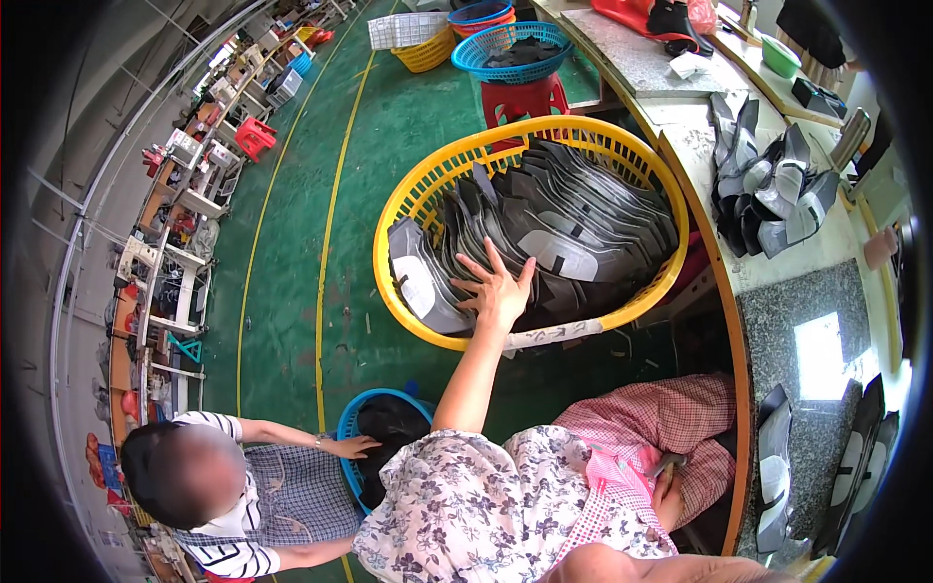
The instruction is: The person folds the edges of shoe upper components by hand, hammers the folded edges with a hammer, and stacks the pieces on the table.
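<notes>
My left hand (499, 294) reaches into a large yellow basket (389, 209), fingers spread over the near left pieces; whether it touches them I cannot tell. Black and grey pieces that look like flat shoe uppers (559, 255) fill this basket in overlapping rows. Low at my right side, my right hand (667, 494) rests by red checked cloth, partly hidden. It seems closed round a small hammer-like tool (669, 463), whose dull head sticks up. On the workbench to the right lie a similar piece (775, 476) and a heap of black and silver ones (768, 180).
At lower left another person (301, 486) has a hand in a blue basket (355, 413) of dark pieces. Ahead, a blue basket (466, 60) stands on a red stool (525, 97). The workbench edge (714, 243) runs along my right. Loaded shelving (165, 282) lines the left.
</notes>
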{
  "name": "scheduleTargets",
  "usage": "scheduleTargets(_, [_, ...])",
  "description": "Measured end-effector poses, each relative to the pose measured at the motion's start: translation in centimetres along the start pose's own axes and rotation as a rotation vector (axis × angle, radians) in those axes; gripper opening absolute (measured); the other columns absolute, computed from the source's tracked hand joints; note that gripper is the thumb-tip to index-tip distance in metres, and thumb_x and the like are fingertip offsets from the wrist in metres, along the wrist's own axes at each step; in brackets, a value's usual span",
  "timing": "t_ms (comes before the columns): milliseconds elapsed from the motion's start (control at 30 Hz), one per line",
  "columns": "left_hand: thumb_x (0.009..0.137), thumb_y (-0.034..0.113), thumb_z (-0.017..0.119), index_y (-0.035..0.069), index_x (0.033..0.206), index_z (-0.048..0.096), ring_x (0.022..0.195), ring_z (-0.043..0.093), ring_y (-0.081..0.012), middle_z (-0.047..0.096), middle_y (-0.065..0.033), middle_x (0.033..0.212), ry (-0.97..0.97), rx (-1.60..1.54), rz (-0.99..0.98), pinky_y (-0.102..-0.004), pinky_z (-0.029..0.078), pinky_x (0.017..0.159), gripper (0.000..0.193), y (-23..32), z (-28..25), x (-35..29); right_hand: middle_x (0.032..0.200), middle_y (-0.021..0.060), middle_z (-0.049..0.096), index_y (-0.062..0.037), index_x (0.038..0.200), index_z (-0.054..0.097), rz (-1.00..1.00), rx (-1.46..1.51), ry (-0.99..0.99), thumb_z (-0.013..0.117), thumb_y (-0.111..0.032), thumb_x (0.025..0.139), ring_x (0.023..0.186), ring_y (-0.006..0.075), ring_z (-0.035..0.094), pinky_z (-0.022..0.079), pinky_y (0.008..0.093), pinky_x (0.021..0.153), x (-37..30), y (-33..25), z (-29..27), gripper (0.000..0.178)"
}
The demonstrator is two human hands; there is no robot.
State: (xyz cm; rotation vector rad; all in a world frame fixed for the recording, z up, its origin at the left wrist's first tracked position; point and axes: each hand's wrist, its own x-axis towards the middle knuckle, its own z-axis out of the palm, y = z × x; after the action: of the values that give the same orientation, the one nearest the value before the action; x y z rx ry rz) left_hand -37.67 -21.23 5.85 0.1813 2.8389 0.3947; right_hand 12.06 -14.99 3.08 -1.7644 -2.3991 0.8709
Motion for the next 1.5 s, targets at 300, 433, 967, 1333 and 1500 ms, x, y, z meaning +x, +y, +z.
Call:
scheduleTargets(300, [0.089,0.087,0.036,0.028,0.166,-0.008,0.143,0.009,-0.0728,-0.012,-0.0367,0.166,0.028,0.07,-0.048,-0.0853,0.026,0.102,0.106,-0.3,0.0,0.0,0.082,0.0303,0.067,-0.002,0.116,0.059,-0.024,0.036,-0.005,0.052,-0.036,0.105,0.076,0.0508,0.066,0.046,0.0576,0.062,0.0,0.1,0.1,0.036])
scheduleTargets(433, [0.1,0.07,0.038,0.019,0.166,-0.001,0.143,0.01,-0.0724,-0.008,-0.0381,0.165,0.048,0.055,0.019,-0.0828,0.031,0.103,0.093,0.4,-0.7,-0.2,0.082,0.0298,0.067,-0.0021,0.116,0.059,-0.046,0.054,0.002,0.052,-0.036,0.105,0.076,0.0511,0.065,0.046,0.0583,0.063,-0.1,0.2,0.6,0.036])
scheduleTargets(967, [0.089,0.001,0.074,0.001,0.107,0.075,0.087,0.072,-0.0299,0.073,-0.014,0.094,-0.654,-0.555,1.787,-0.0372,0.058,0.079,0.018,24.5,-3.6,-22.8,0.068,0.0175,0.054,-0.0001,0.093,0.058,0.06,0.703,0.188,0.067,-0.019,0.096,0.056,0.0304,0.05,0.043,0.0376,0.056,-6.8,-2.1,-9.8,0.021])
scheduleTargets(1333, [0.087,0.004,0.077,0.004,0.102,0.079,0.075,0.07,-0.0229,0.07,-0.0101,0.087,-1.215,-0.277,2.1,-0.0325,0.055,0.067,0.015,34.4,5.0,-38.0,0.077,0.015,0.067,-0.0015,0.1,0.065,0.188,0.645,0.421,0.069,-0.009,0.095,0.07,0.0286,0.071,0.052,0.036,0.063,-13.2,-0.8,-18.6,0.01])
scheduleTargets(1500, [0.087,0.018,0.08,0.006,0.102,0.08,0.084,0.065,-0.0248,0.068,-0.0088,0.087,-1.131,-0.133,2.202,-0.0365,0.053,0.075,0.02,35.9,7.5,-42.6,0.084,0.012,0.068,-0.0004,0.125,0.06,0.368,0.71,0.596,0.055,-0.01,0.102,0.076,0.0144,0.067,0.051,0.0294,0.071,-10.4,0.8,-23.9,0.025])
